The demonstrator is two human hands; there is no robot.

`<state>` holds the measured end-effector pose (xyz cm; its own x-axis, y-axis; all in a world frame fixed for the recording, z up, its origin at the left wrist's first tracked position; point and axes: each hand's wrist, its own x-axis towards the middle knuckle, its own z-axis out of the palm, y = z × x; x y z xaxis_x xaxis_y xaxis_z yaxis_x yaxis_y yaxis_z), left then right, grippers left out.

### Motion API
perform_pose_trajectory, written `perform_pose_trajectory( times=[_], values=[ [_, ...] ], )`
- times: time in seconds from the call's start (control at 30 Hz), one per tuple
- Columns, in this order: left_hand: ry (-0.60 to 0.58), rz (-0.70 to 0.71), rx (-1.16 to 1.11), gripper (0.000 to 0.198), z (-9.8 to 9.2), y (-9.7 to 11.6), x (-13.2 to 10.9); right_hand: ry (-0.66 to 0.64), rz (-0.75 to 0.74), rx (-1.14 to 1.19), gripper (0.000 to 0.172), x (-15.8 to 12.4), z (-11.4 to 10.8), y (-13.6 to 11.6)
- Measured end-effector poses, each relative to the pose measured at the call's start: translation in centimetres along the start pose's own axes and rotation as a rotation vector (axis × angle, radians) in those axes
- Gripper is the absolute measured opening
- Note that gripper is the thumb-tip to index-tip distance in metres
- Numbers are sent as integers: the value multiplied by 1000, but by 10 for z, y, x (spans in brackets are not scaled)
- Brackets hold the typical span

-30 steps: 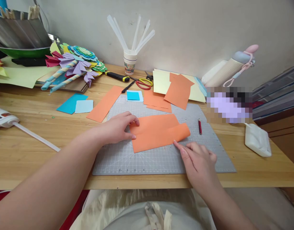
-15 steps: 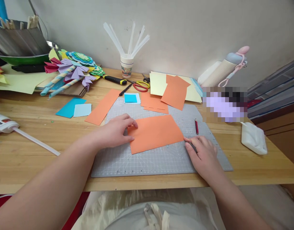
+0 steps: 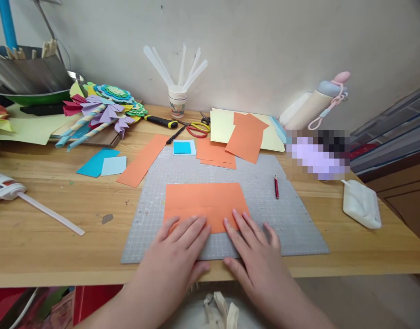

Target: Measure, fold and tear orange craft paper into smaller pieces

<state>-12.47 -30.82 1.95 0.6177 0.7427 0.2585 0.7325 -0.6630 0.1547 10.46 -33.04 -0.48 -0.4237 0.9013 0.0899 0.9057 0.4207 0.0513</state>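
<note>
An orange sheet of paper (image 3: 203, 201) lies flat on the grey cutting mat (image 3: 265, 224), its long side parallel to the table's front edge. Both hands press on its near edge. My left hand (image 3: 182, 246) rests palm down with the fingers stretched over the near left part of the sheet. My right hand (image 3: 253, 246) lies flat at the near right part, fingers spread. The thumbs point towards each other near the mat's front edge. To the right of the sheet a dark red pencil (image 3: 276, 188) lies on the mat.
Behind the mat are orange pieces (image 3: 247, 139), cream sheets (image 3: 217, 125), scissors (image 3: 198, 129), a utility knife (image 3: 160, 121) and a paper cup (image 3: 177, 104) of white strips. On the left lie an orange strip (image 3: 143, 161), blue paper (image 3: 98, 162), paper flowers (image 3: 103, 107) and a glue gun (image 3: 6, 185).
The orange sheet has turned straight with the mat and shifted left. Both hands have come to its near edge, closer together, and now lie flat with fingers stretched out.
</note>
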Motion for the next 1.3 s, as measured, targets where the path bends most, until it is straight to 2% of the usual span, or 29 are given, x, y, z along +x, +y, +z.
perform_pose_trajectory(
  times=[0.13, 0.33, 0.47, 0.63, 0.97, 1.3],
  values=[
    [102, -71, 88, 45, 7, 3, -21, 24, -30, 28, 56, -3, -12, -4],
    [140, -158, 37, 36, 3, 7, -27, 1, -237, 164, 43, 20, -32, 3],
    [132, -187, 21, 33, 5, 9, -28, -20, -263, 226, 42, 29, -31, -10],
    [152, -185, 10, 31, 6, 9, -27, 48, -208, 227, 38, 29, -23, -16],
    [143, -217, -13, 29, 7, 10, -29, 104, -518, 141, 31, 58, -29, 7],
    [134, -219, -32, 26, 7, 9, -30, 51, -470, 179, 25, 40, -28, 35]
  ],
)
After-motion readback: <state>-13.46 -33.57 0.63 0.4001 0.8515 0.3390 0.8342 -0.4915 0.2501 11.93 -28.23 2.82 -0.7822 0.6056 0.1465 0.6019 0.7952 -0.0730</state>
